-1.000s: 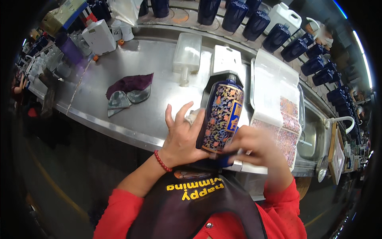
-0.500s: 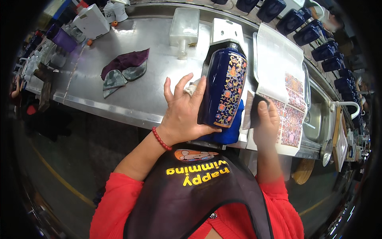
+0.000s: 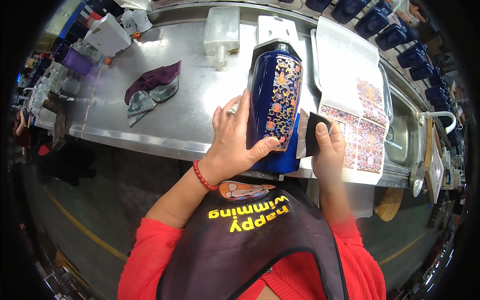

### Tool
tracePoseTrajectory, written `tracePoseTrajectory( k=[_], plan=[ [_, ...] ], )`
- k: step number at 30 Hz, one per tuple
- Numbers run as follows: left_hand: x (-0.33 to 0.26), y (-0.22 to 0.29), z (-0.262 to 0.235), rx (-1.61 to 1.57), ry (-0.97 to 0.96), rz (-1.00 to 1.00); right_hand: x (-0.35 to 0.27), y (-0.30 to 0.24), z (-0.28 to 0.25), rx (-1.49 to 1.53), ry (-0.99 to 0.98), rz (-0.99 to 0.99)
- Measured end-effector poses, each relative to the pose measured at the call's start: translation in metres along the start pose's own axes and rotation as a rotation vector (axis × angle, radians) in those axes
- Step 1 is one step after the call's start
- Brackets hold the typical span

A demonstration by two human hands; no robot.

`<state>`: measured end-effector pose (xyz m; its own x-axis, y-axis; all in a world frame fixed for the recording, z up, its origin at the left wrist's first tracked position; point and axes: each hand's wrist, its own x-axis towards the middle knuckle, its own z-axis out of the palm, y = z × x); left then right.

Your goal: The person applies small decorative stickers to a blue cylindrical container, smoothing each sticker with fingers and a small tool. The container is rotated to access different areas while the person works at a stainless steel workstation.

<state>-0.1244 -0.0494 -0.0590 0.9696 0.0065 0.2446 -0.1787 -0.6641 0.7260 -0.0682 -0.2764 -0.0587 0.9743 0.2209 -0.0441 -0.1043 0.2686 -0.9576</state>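
The left hand (image 3: 232,142) holds the blue bottle (image 3: 261,100) by its lower left side, thumb laid across the front and fingers along the edge; a white wrapping (image 3: 233,108) covers part of one finger. The right hand (image 3: 327,146) pinches a flat black scraper (image 3: 313,134) between thumb and fingers, just beside the bottle's lower right. The bottle lies back over the metal desk (image 3: 187,107), its neck pointing away from the person, with blue cloth (image 3: 276,163) under its lower end. The panel facing up carries a multicoloured floral pattern and shows no legible lettering.

To the right, printed sheets (image 3: 371,145) bear similar ornament, partly under white paper (image 3: 342,62); any writing there is too small to read. Bold yellow lettering, upside down in this view, runs across the dark apron (image 3: 250,260) below a cartoon figure (image 3: 245,191). Dark characters mark small white containers (image 3: 141,20) at the far left.
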Motion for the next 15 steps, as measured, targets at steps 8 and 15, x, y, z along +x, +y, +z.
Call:
tracePoseTrajectory(
  k=[8, 15],
  plan=[
    [0.002, -0.001, -0.008, -0.061, -0.052, -0.001, -0.002, -0.004, 0.018, -0.162, -0.057, -0.075],
    [-0.002, -0.007, -0.009, -0.011, -0.093, 0.028, 0.003, -0.020, 0.051, -0.626, -0.077, -0.403]
  ],
)
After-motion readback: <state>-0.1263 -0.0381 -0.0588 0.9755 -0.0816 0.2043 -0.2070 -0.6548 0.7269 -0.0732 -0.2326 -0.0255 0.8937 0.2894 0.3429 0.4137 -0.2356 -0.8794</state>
